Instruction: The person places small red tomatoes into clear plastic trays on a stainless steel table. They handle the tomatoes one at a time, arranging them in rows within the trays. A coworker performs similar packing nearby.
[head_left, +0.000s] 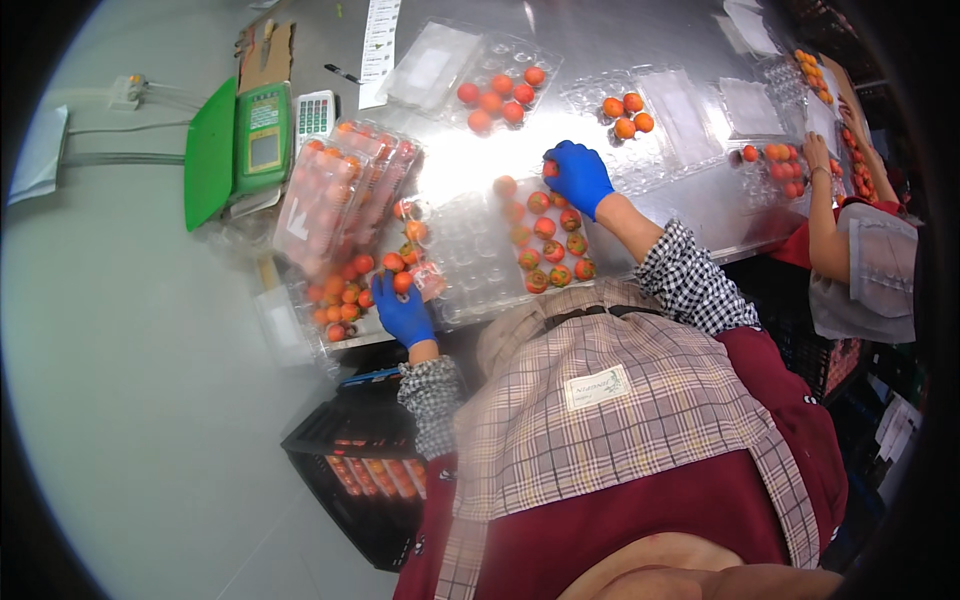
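Observation:
My right hand (579, 176), in a blue glove, grips a red tomato (551, 168) above the far edge of a clear clamshell tray (592, 251). Rows of tomatoes (553, 250) fill much of that tray, several with green-brown stem ends up. Its molded clear lid (469, 251) lies flat on the left. At the near left, my blue-gloved left hand (403, 311) has its fingers around an orange-red tomato (403, 283), beside a pile of loose tomatoes (341, 296). The left palm is hidden.
Filled clamshells (322, 199) stack at left, near a green scale (259, 142) and calculator (315, 114). Beyond lie open trays with tomatoes (491, 103) (628, 115), a label strip (377, 56) and a marker (343, 73). A co-worker's hands (816, 150) are at right; a black crate (360, 480) stands below.

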